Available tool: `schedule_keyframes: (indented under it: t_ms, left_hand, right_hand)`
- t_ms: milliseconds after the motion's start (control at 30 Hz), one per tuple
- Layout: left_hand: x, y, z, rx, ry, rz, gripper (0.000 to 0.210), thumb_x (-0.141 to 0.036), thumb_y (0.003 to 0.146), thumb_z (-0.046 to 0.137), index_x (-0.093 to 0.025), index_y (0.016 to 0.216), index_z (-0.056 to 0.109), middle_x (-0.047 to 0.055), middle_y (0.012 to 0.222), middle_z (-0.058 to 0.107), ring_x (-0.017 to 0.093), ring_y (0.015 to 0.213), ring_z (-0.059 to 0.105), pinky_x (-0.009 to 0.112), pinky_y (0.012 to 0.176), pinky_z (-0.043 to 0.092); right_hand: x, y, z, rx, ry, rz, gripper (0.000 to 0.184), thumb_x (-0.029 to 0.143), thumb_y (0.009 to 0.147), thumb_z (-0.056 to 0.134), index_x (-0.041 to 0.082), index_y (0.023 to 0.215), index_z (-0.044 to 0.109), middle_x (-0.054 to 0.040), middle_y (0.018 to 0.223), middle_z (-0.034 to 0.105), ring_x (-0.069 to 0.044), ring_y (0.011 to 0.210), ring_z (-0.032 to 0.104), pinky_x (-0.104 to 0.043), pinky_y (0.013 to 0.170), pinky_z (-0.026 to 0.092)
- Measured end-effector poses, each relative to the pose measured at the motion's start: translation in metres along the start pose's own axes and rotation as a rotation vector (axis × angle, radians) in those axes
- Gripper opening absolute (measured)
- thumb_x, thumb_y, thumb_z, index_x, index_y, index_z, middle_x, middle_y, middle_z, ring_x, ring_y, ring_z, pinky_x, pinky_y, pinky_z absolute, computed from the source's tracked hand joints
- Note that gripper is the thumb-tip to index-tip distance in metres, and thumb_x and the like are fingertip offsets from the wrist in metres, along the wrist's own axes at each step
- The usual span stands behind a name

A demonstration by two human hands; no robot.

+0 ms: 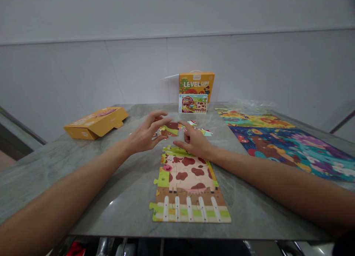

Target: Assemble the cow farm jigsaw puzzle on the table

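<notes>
A partly joined jigsaw puzzle [188, 184] lies on the table in front of me, showing a spotted cow above a white fence. Beyond its far edge are loose puzzle pieces [171, 129], brown, green and red. My left hand [146, 134] hovers at the left of these pieces, its fingers spread and nothing visible in them. From the right comes my right hand [195, 140], over the puzzle's far edge, index finger and thumb apart and the other fingers curled. Whether its index fingertip touches a piece I cannot tell. More pieces [205, 132] lie just behind the right hand, partly hidden by it.
A small picture card [194, 103] of a farm leans against an upright yellow box [196, 82] near the wall. At the left lies another yellow box [97, 122]. Two colourful completed puzzles [291, 148] cover the right side, with clear plastic wrap [253, 105] behind.
</notes>
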State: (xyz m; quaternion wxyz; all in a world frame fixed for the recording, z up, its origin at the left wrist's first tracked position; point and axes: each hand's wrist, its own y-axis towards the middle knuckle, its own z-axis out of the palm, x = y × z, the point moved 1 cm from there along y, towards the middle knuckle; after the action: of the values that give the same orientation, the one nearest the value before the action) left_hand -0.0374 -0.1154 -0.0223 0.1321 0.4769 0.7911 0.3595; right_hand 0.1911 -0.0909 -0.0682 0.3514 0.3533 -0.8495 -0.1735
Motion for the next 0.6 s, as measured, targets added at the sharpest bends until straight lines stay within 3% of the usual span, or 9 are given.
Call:
schedule_keyframes:
  t_ms: [133,200,300,400,500,600]
  left_hand:
    - [-0.001,-0.001,0.004,0.096,-0.050,0.000,0.062,-0.024,0.095,0.059,-0.029,0.149,0.030,0.015,0.142,0.040,0.025,0.117,0.056,0.043,0.098,0.053]
    - [0.001,-0.002,0.006,0.165,-0.063,0.007,0.061,-0.026,0.095,0.059,-0.026,0.150,0.031,0.015,0.139,0.047,0.025,0.116,0.057,0.043,0.099,0.051]
    - [0.002,-0.002,0.010,0.261,-0.091,0.052,0.047,-0.026,0.098,0.054,-0.022,0.144,0.043,0.011,0.116,0.066,0.023,0.106,0.061,0.039,0.093,0.052]
    - [0.003,-0.002,0.012,0.243,-0.139,0.035,0.025,-0.024,0.100,0.049,-0.021,0.121,0.063,0.007,0.096,0.073,0.018,0.091,0.065,0.031,0.084,0.053]
    - [0.009,-0.002,0.008,0.114,-0.112,-0.179,0.017,-0.023,0.096,0.052,-0.020,0.101,0.069,0.003,0.086,0.074,0.015,0.079,0.067,0.028,0.079,0.051]
    - [0.024,-0.004,-0.001,-0.039,0.018,-0.549,0.014,-0.024,0.089,0.058,-0.019,0.089,0.071,0.002,0.082,0.075,0.015,0.073,0.066,0.027,0.074,0.050]
  right_hand:
    - [-0.002,0.001,0.002,0.000,0.003,-0.112,0.045,0.039,0.090,0.063,0.011,0.123,0.053,0.0083,0.056,0.048,-0.011,0.050,0.042,-0.024,0.055,0.028]
    - [-0.003,0.001,0.003,-0.012,-0.007,-0.168,0.033,0.038,0.092,0.059,0.012,0.112,0.057,0.0072,0.057,0.048,-0.011,0.050,0.042,-0.025,0.056,0.028]
    - [-0.002,0.000,0.003,-0.045,-0.047,-0.263,0.016,0.029,0.093,0.056,0.015,0.099,0.058,0.0056,0.058,0.049,-0.012,0.054,0.042,-0.026,0.060,0.029]
    - [-0.001,-0.002,0.001,-0.059,-0.069,-0.293,0.010,0.024,0.093,0.054,0.016,0.095,0.060,0.0054,0.058,0.049,-0.012,0.055,0.042,-0.026,0.064,0.031]
    - [-0.003,-0.001,0.001,-0.056,-0.078,-0.240,0.013,0.024,0.092,0.055,0.017,0.101,0.062,0.0061,0.056,0.049,-0.012,0.054,0.043,-0.026,0.065,0.032]
    - [0.003,0.002,-0.001,-0.082,-0.124,-0.219,0.017,0.022,0.090,0.056,0.015,0.104,0.062,0.0045,0.058,0.052,-0.014,0.057,0.048,-0.028,0.068,0.035]
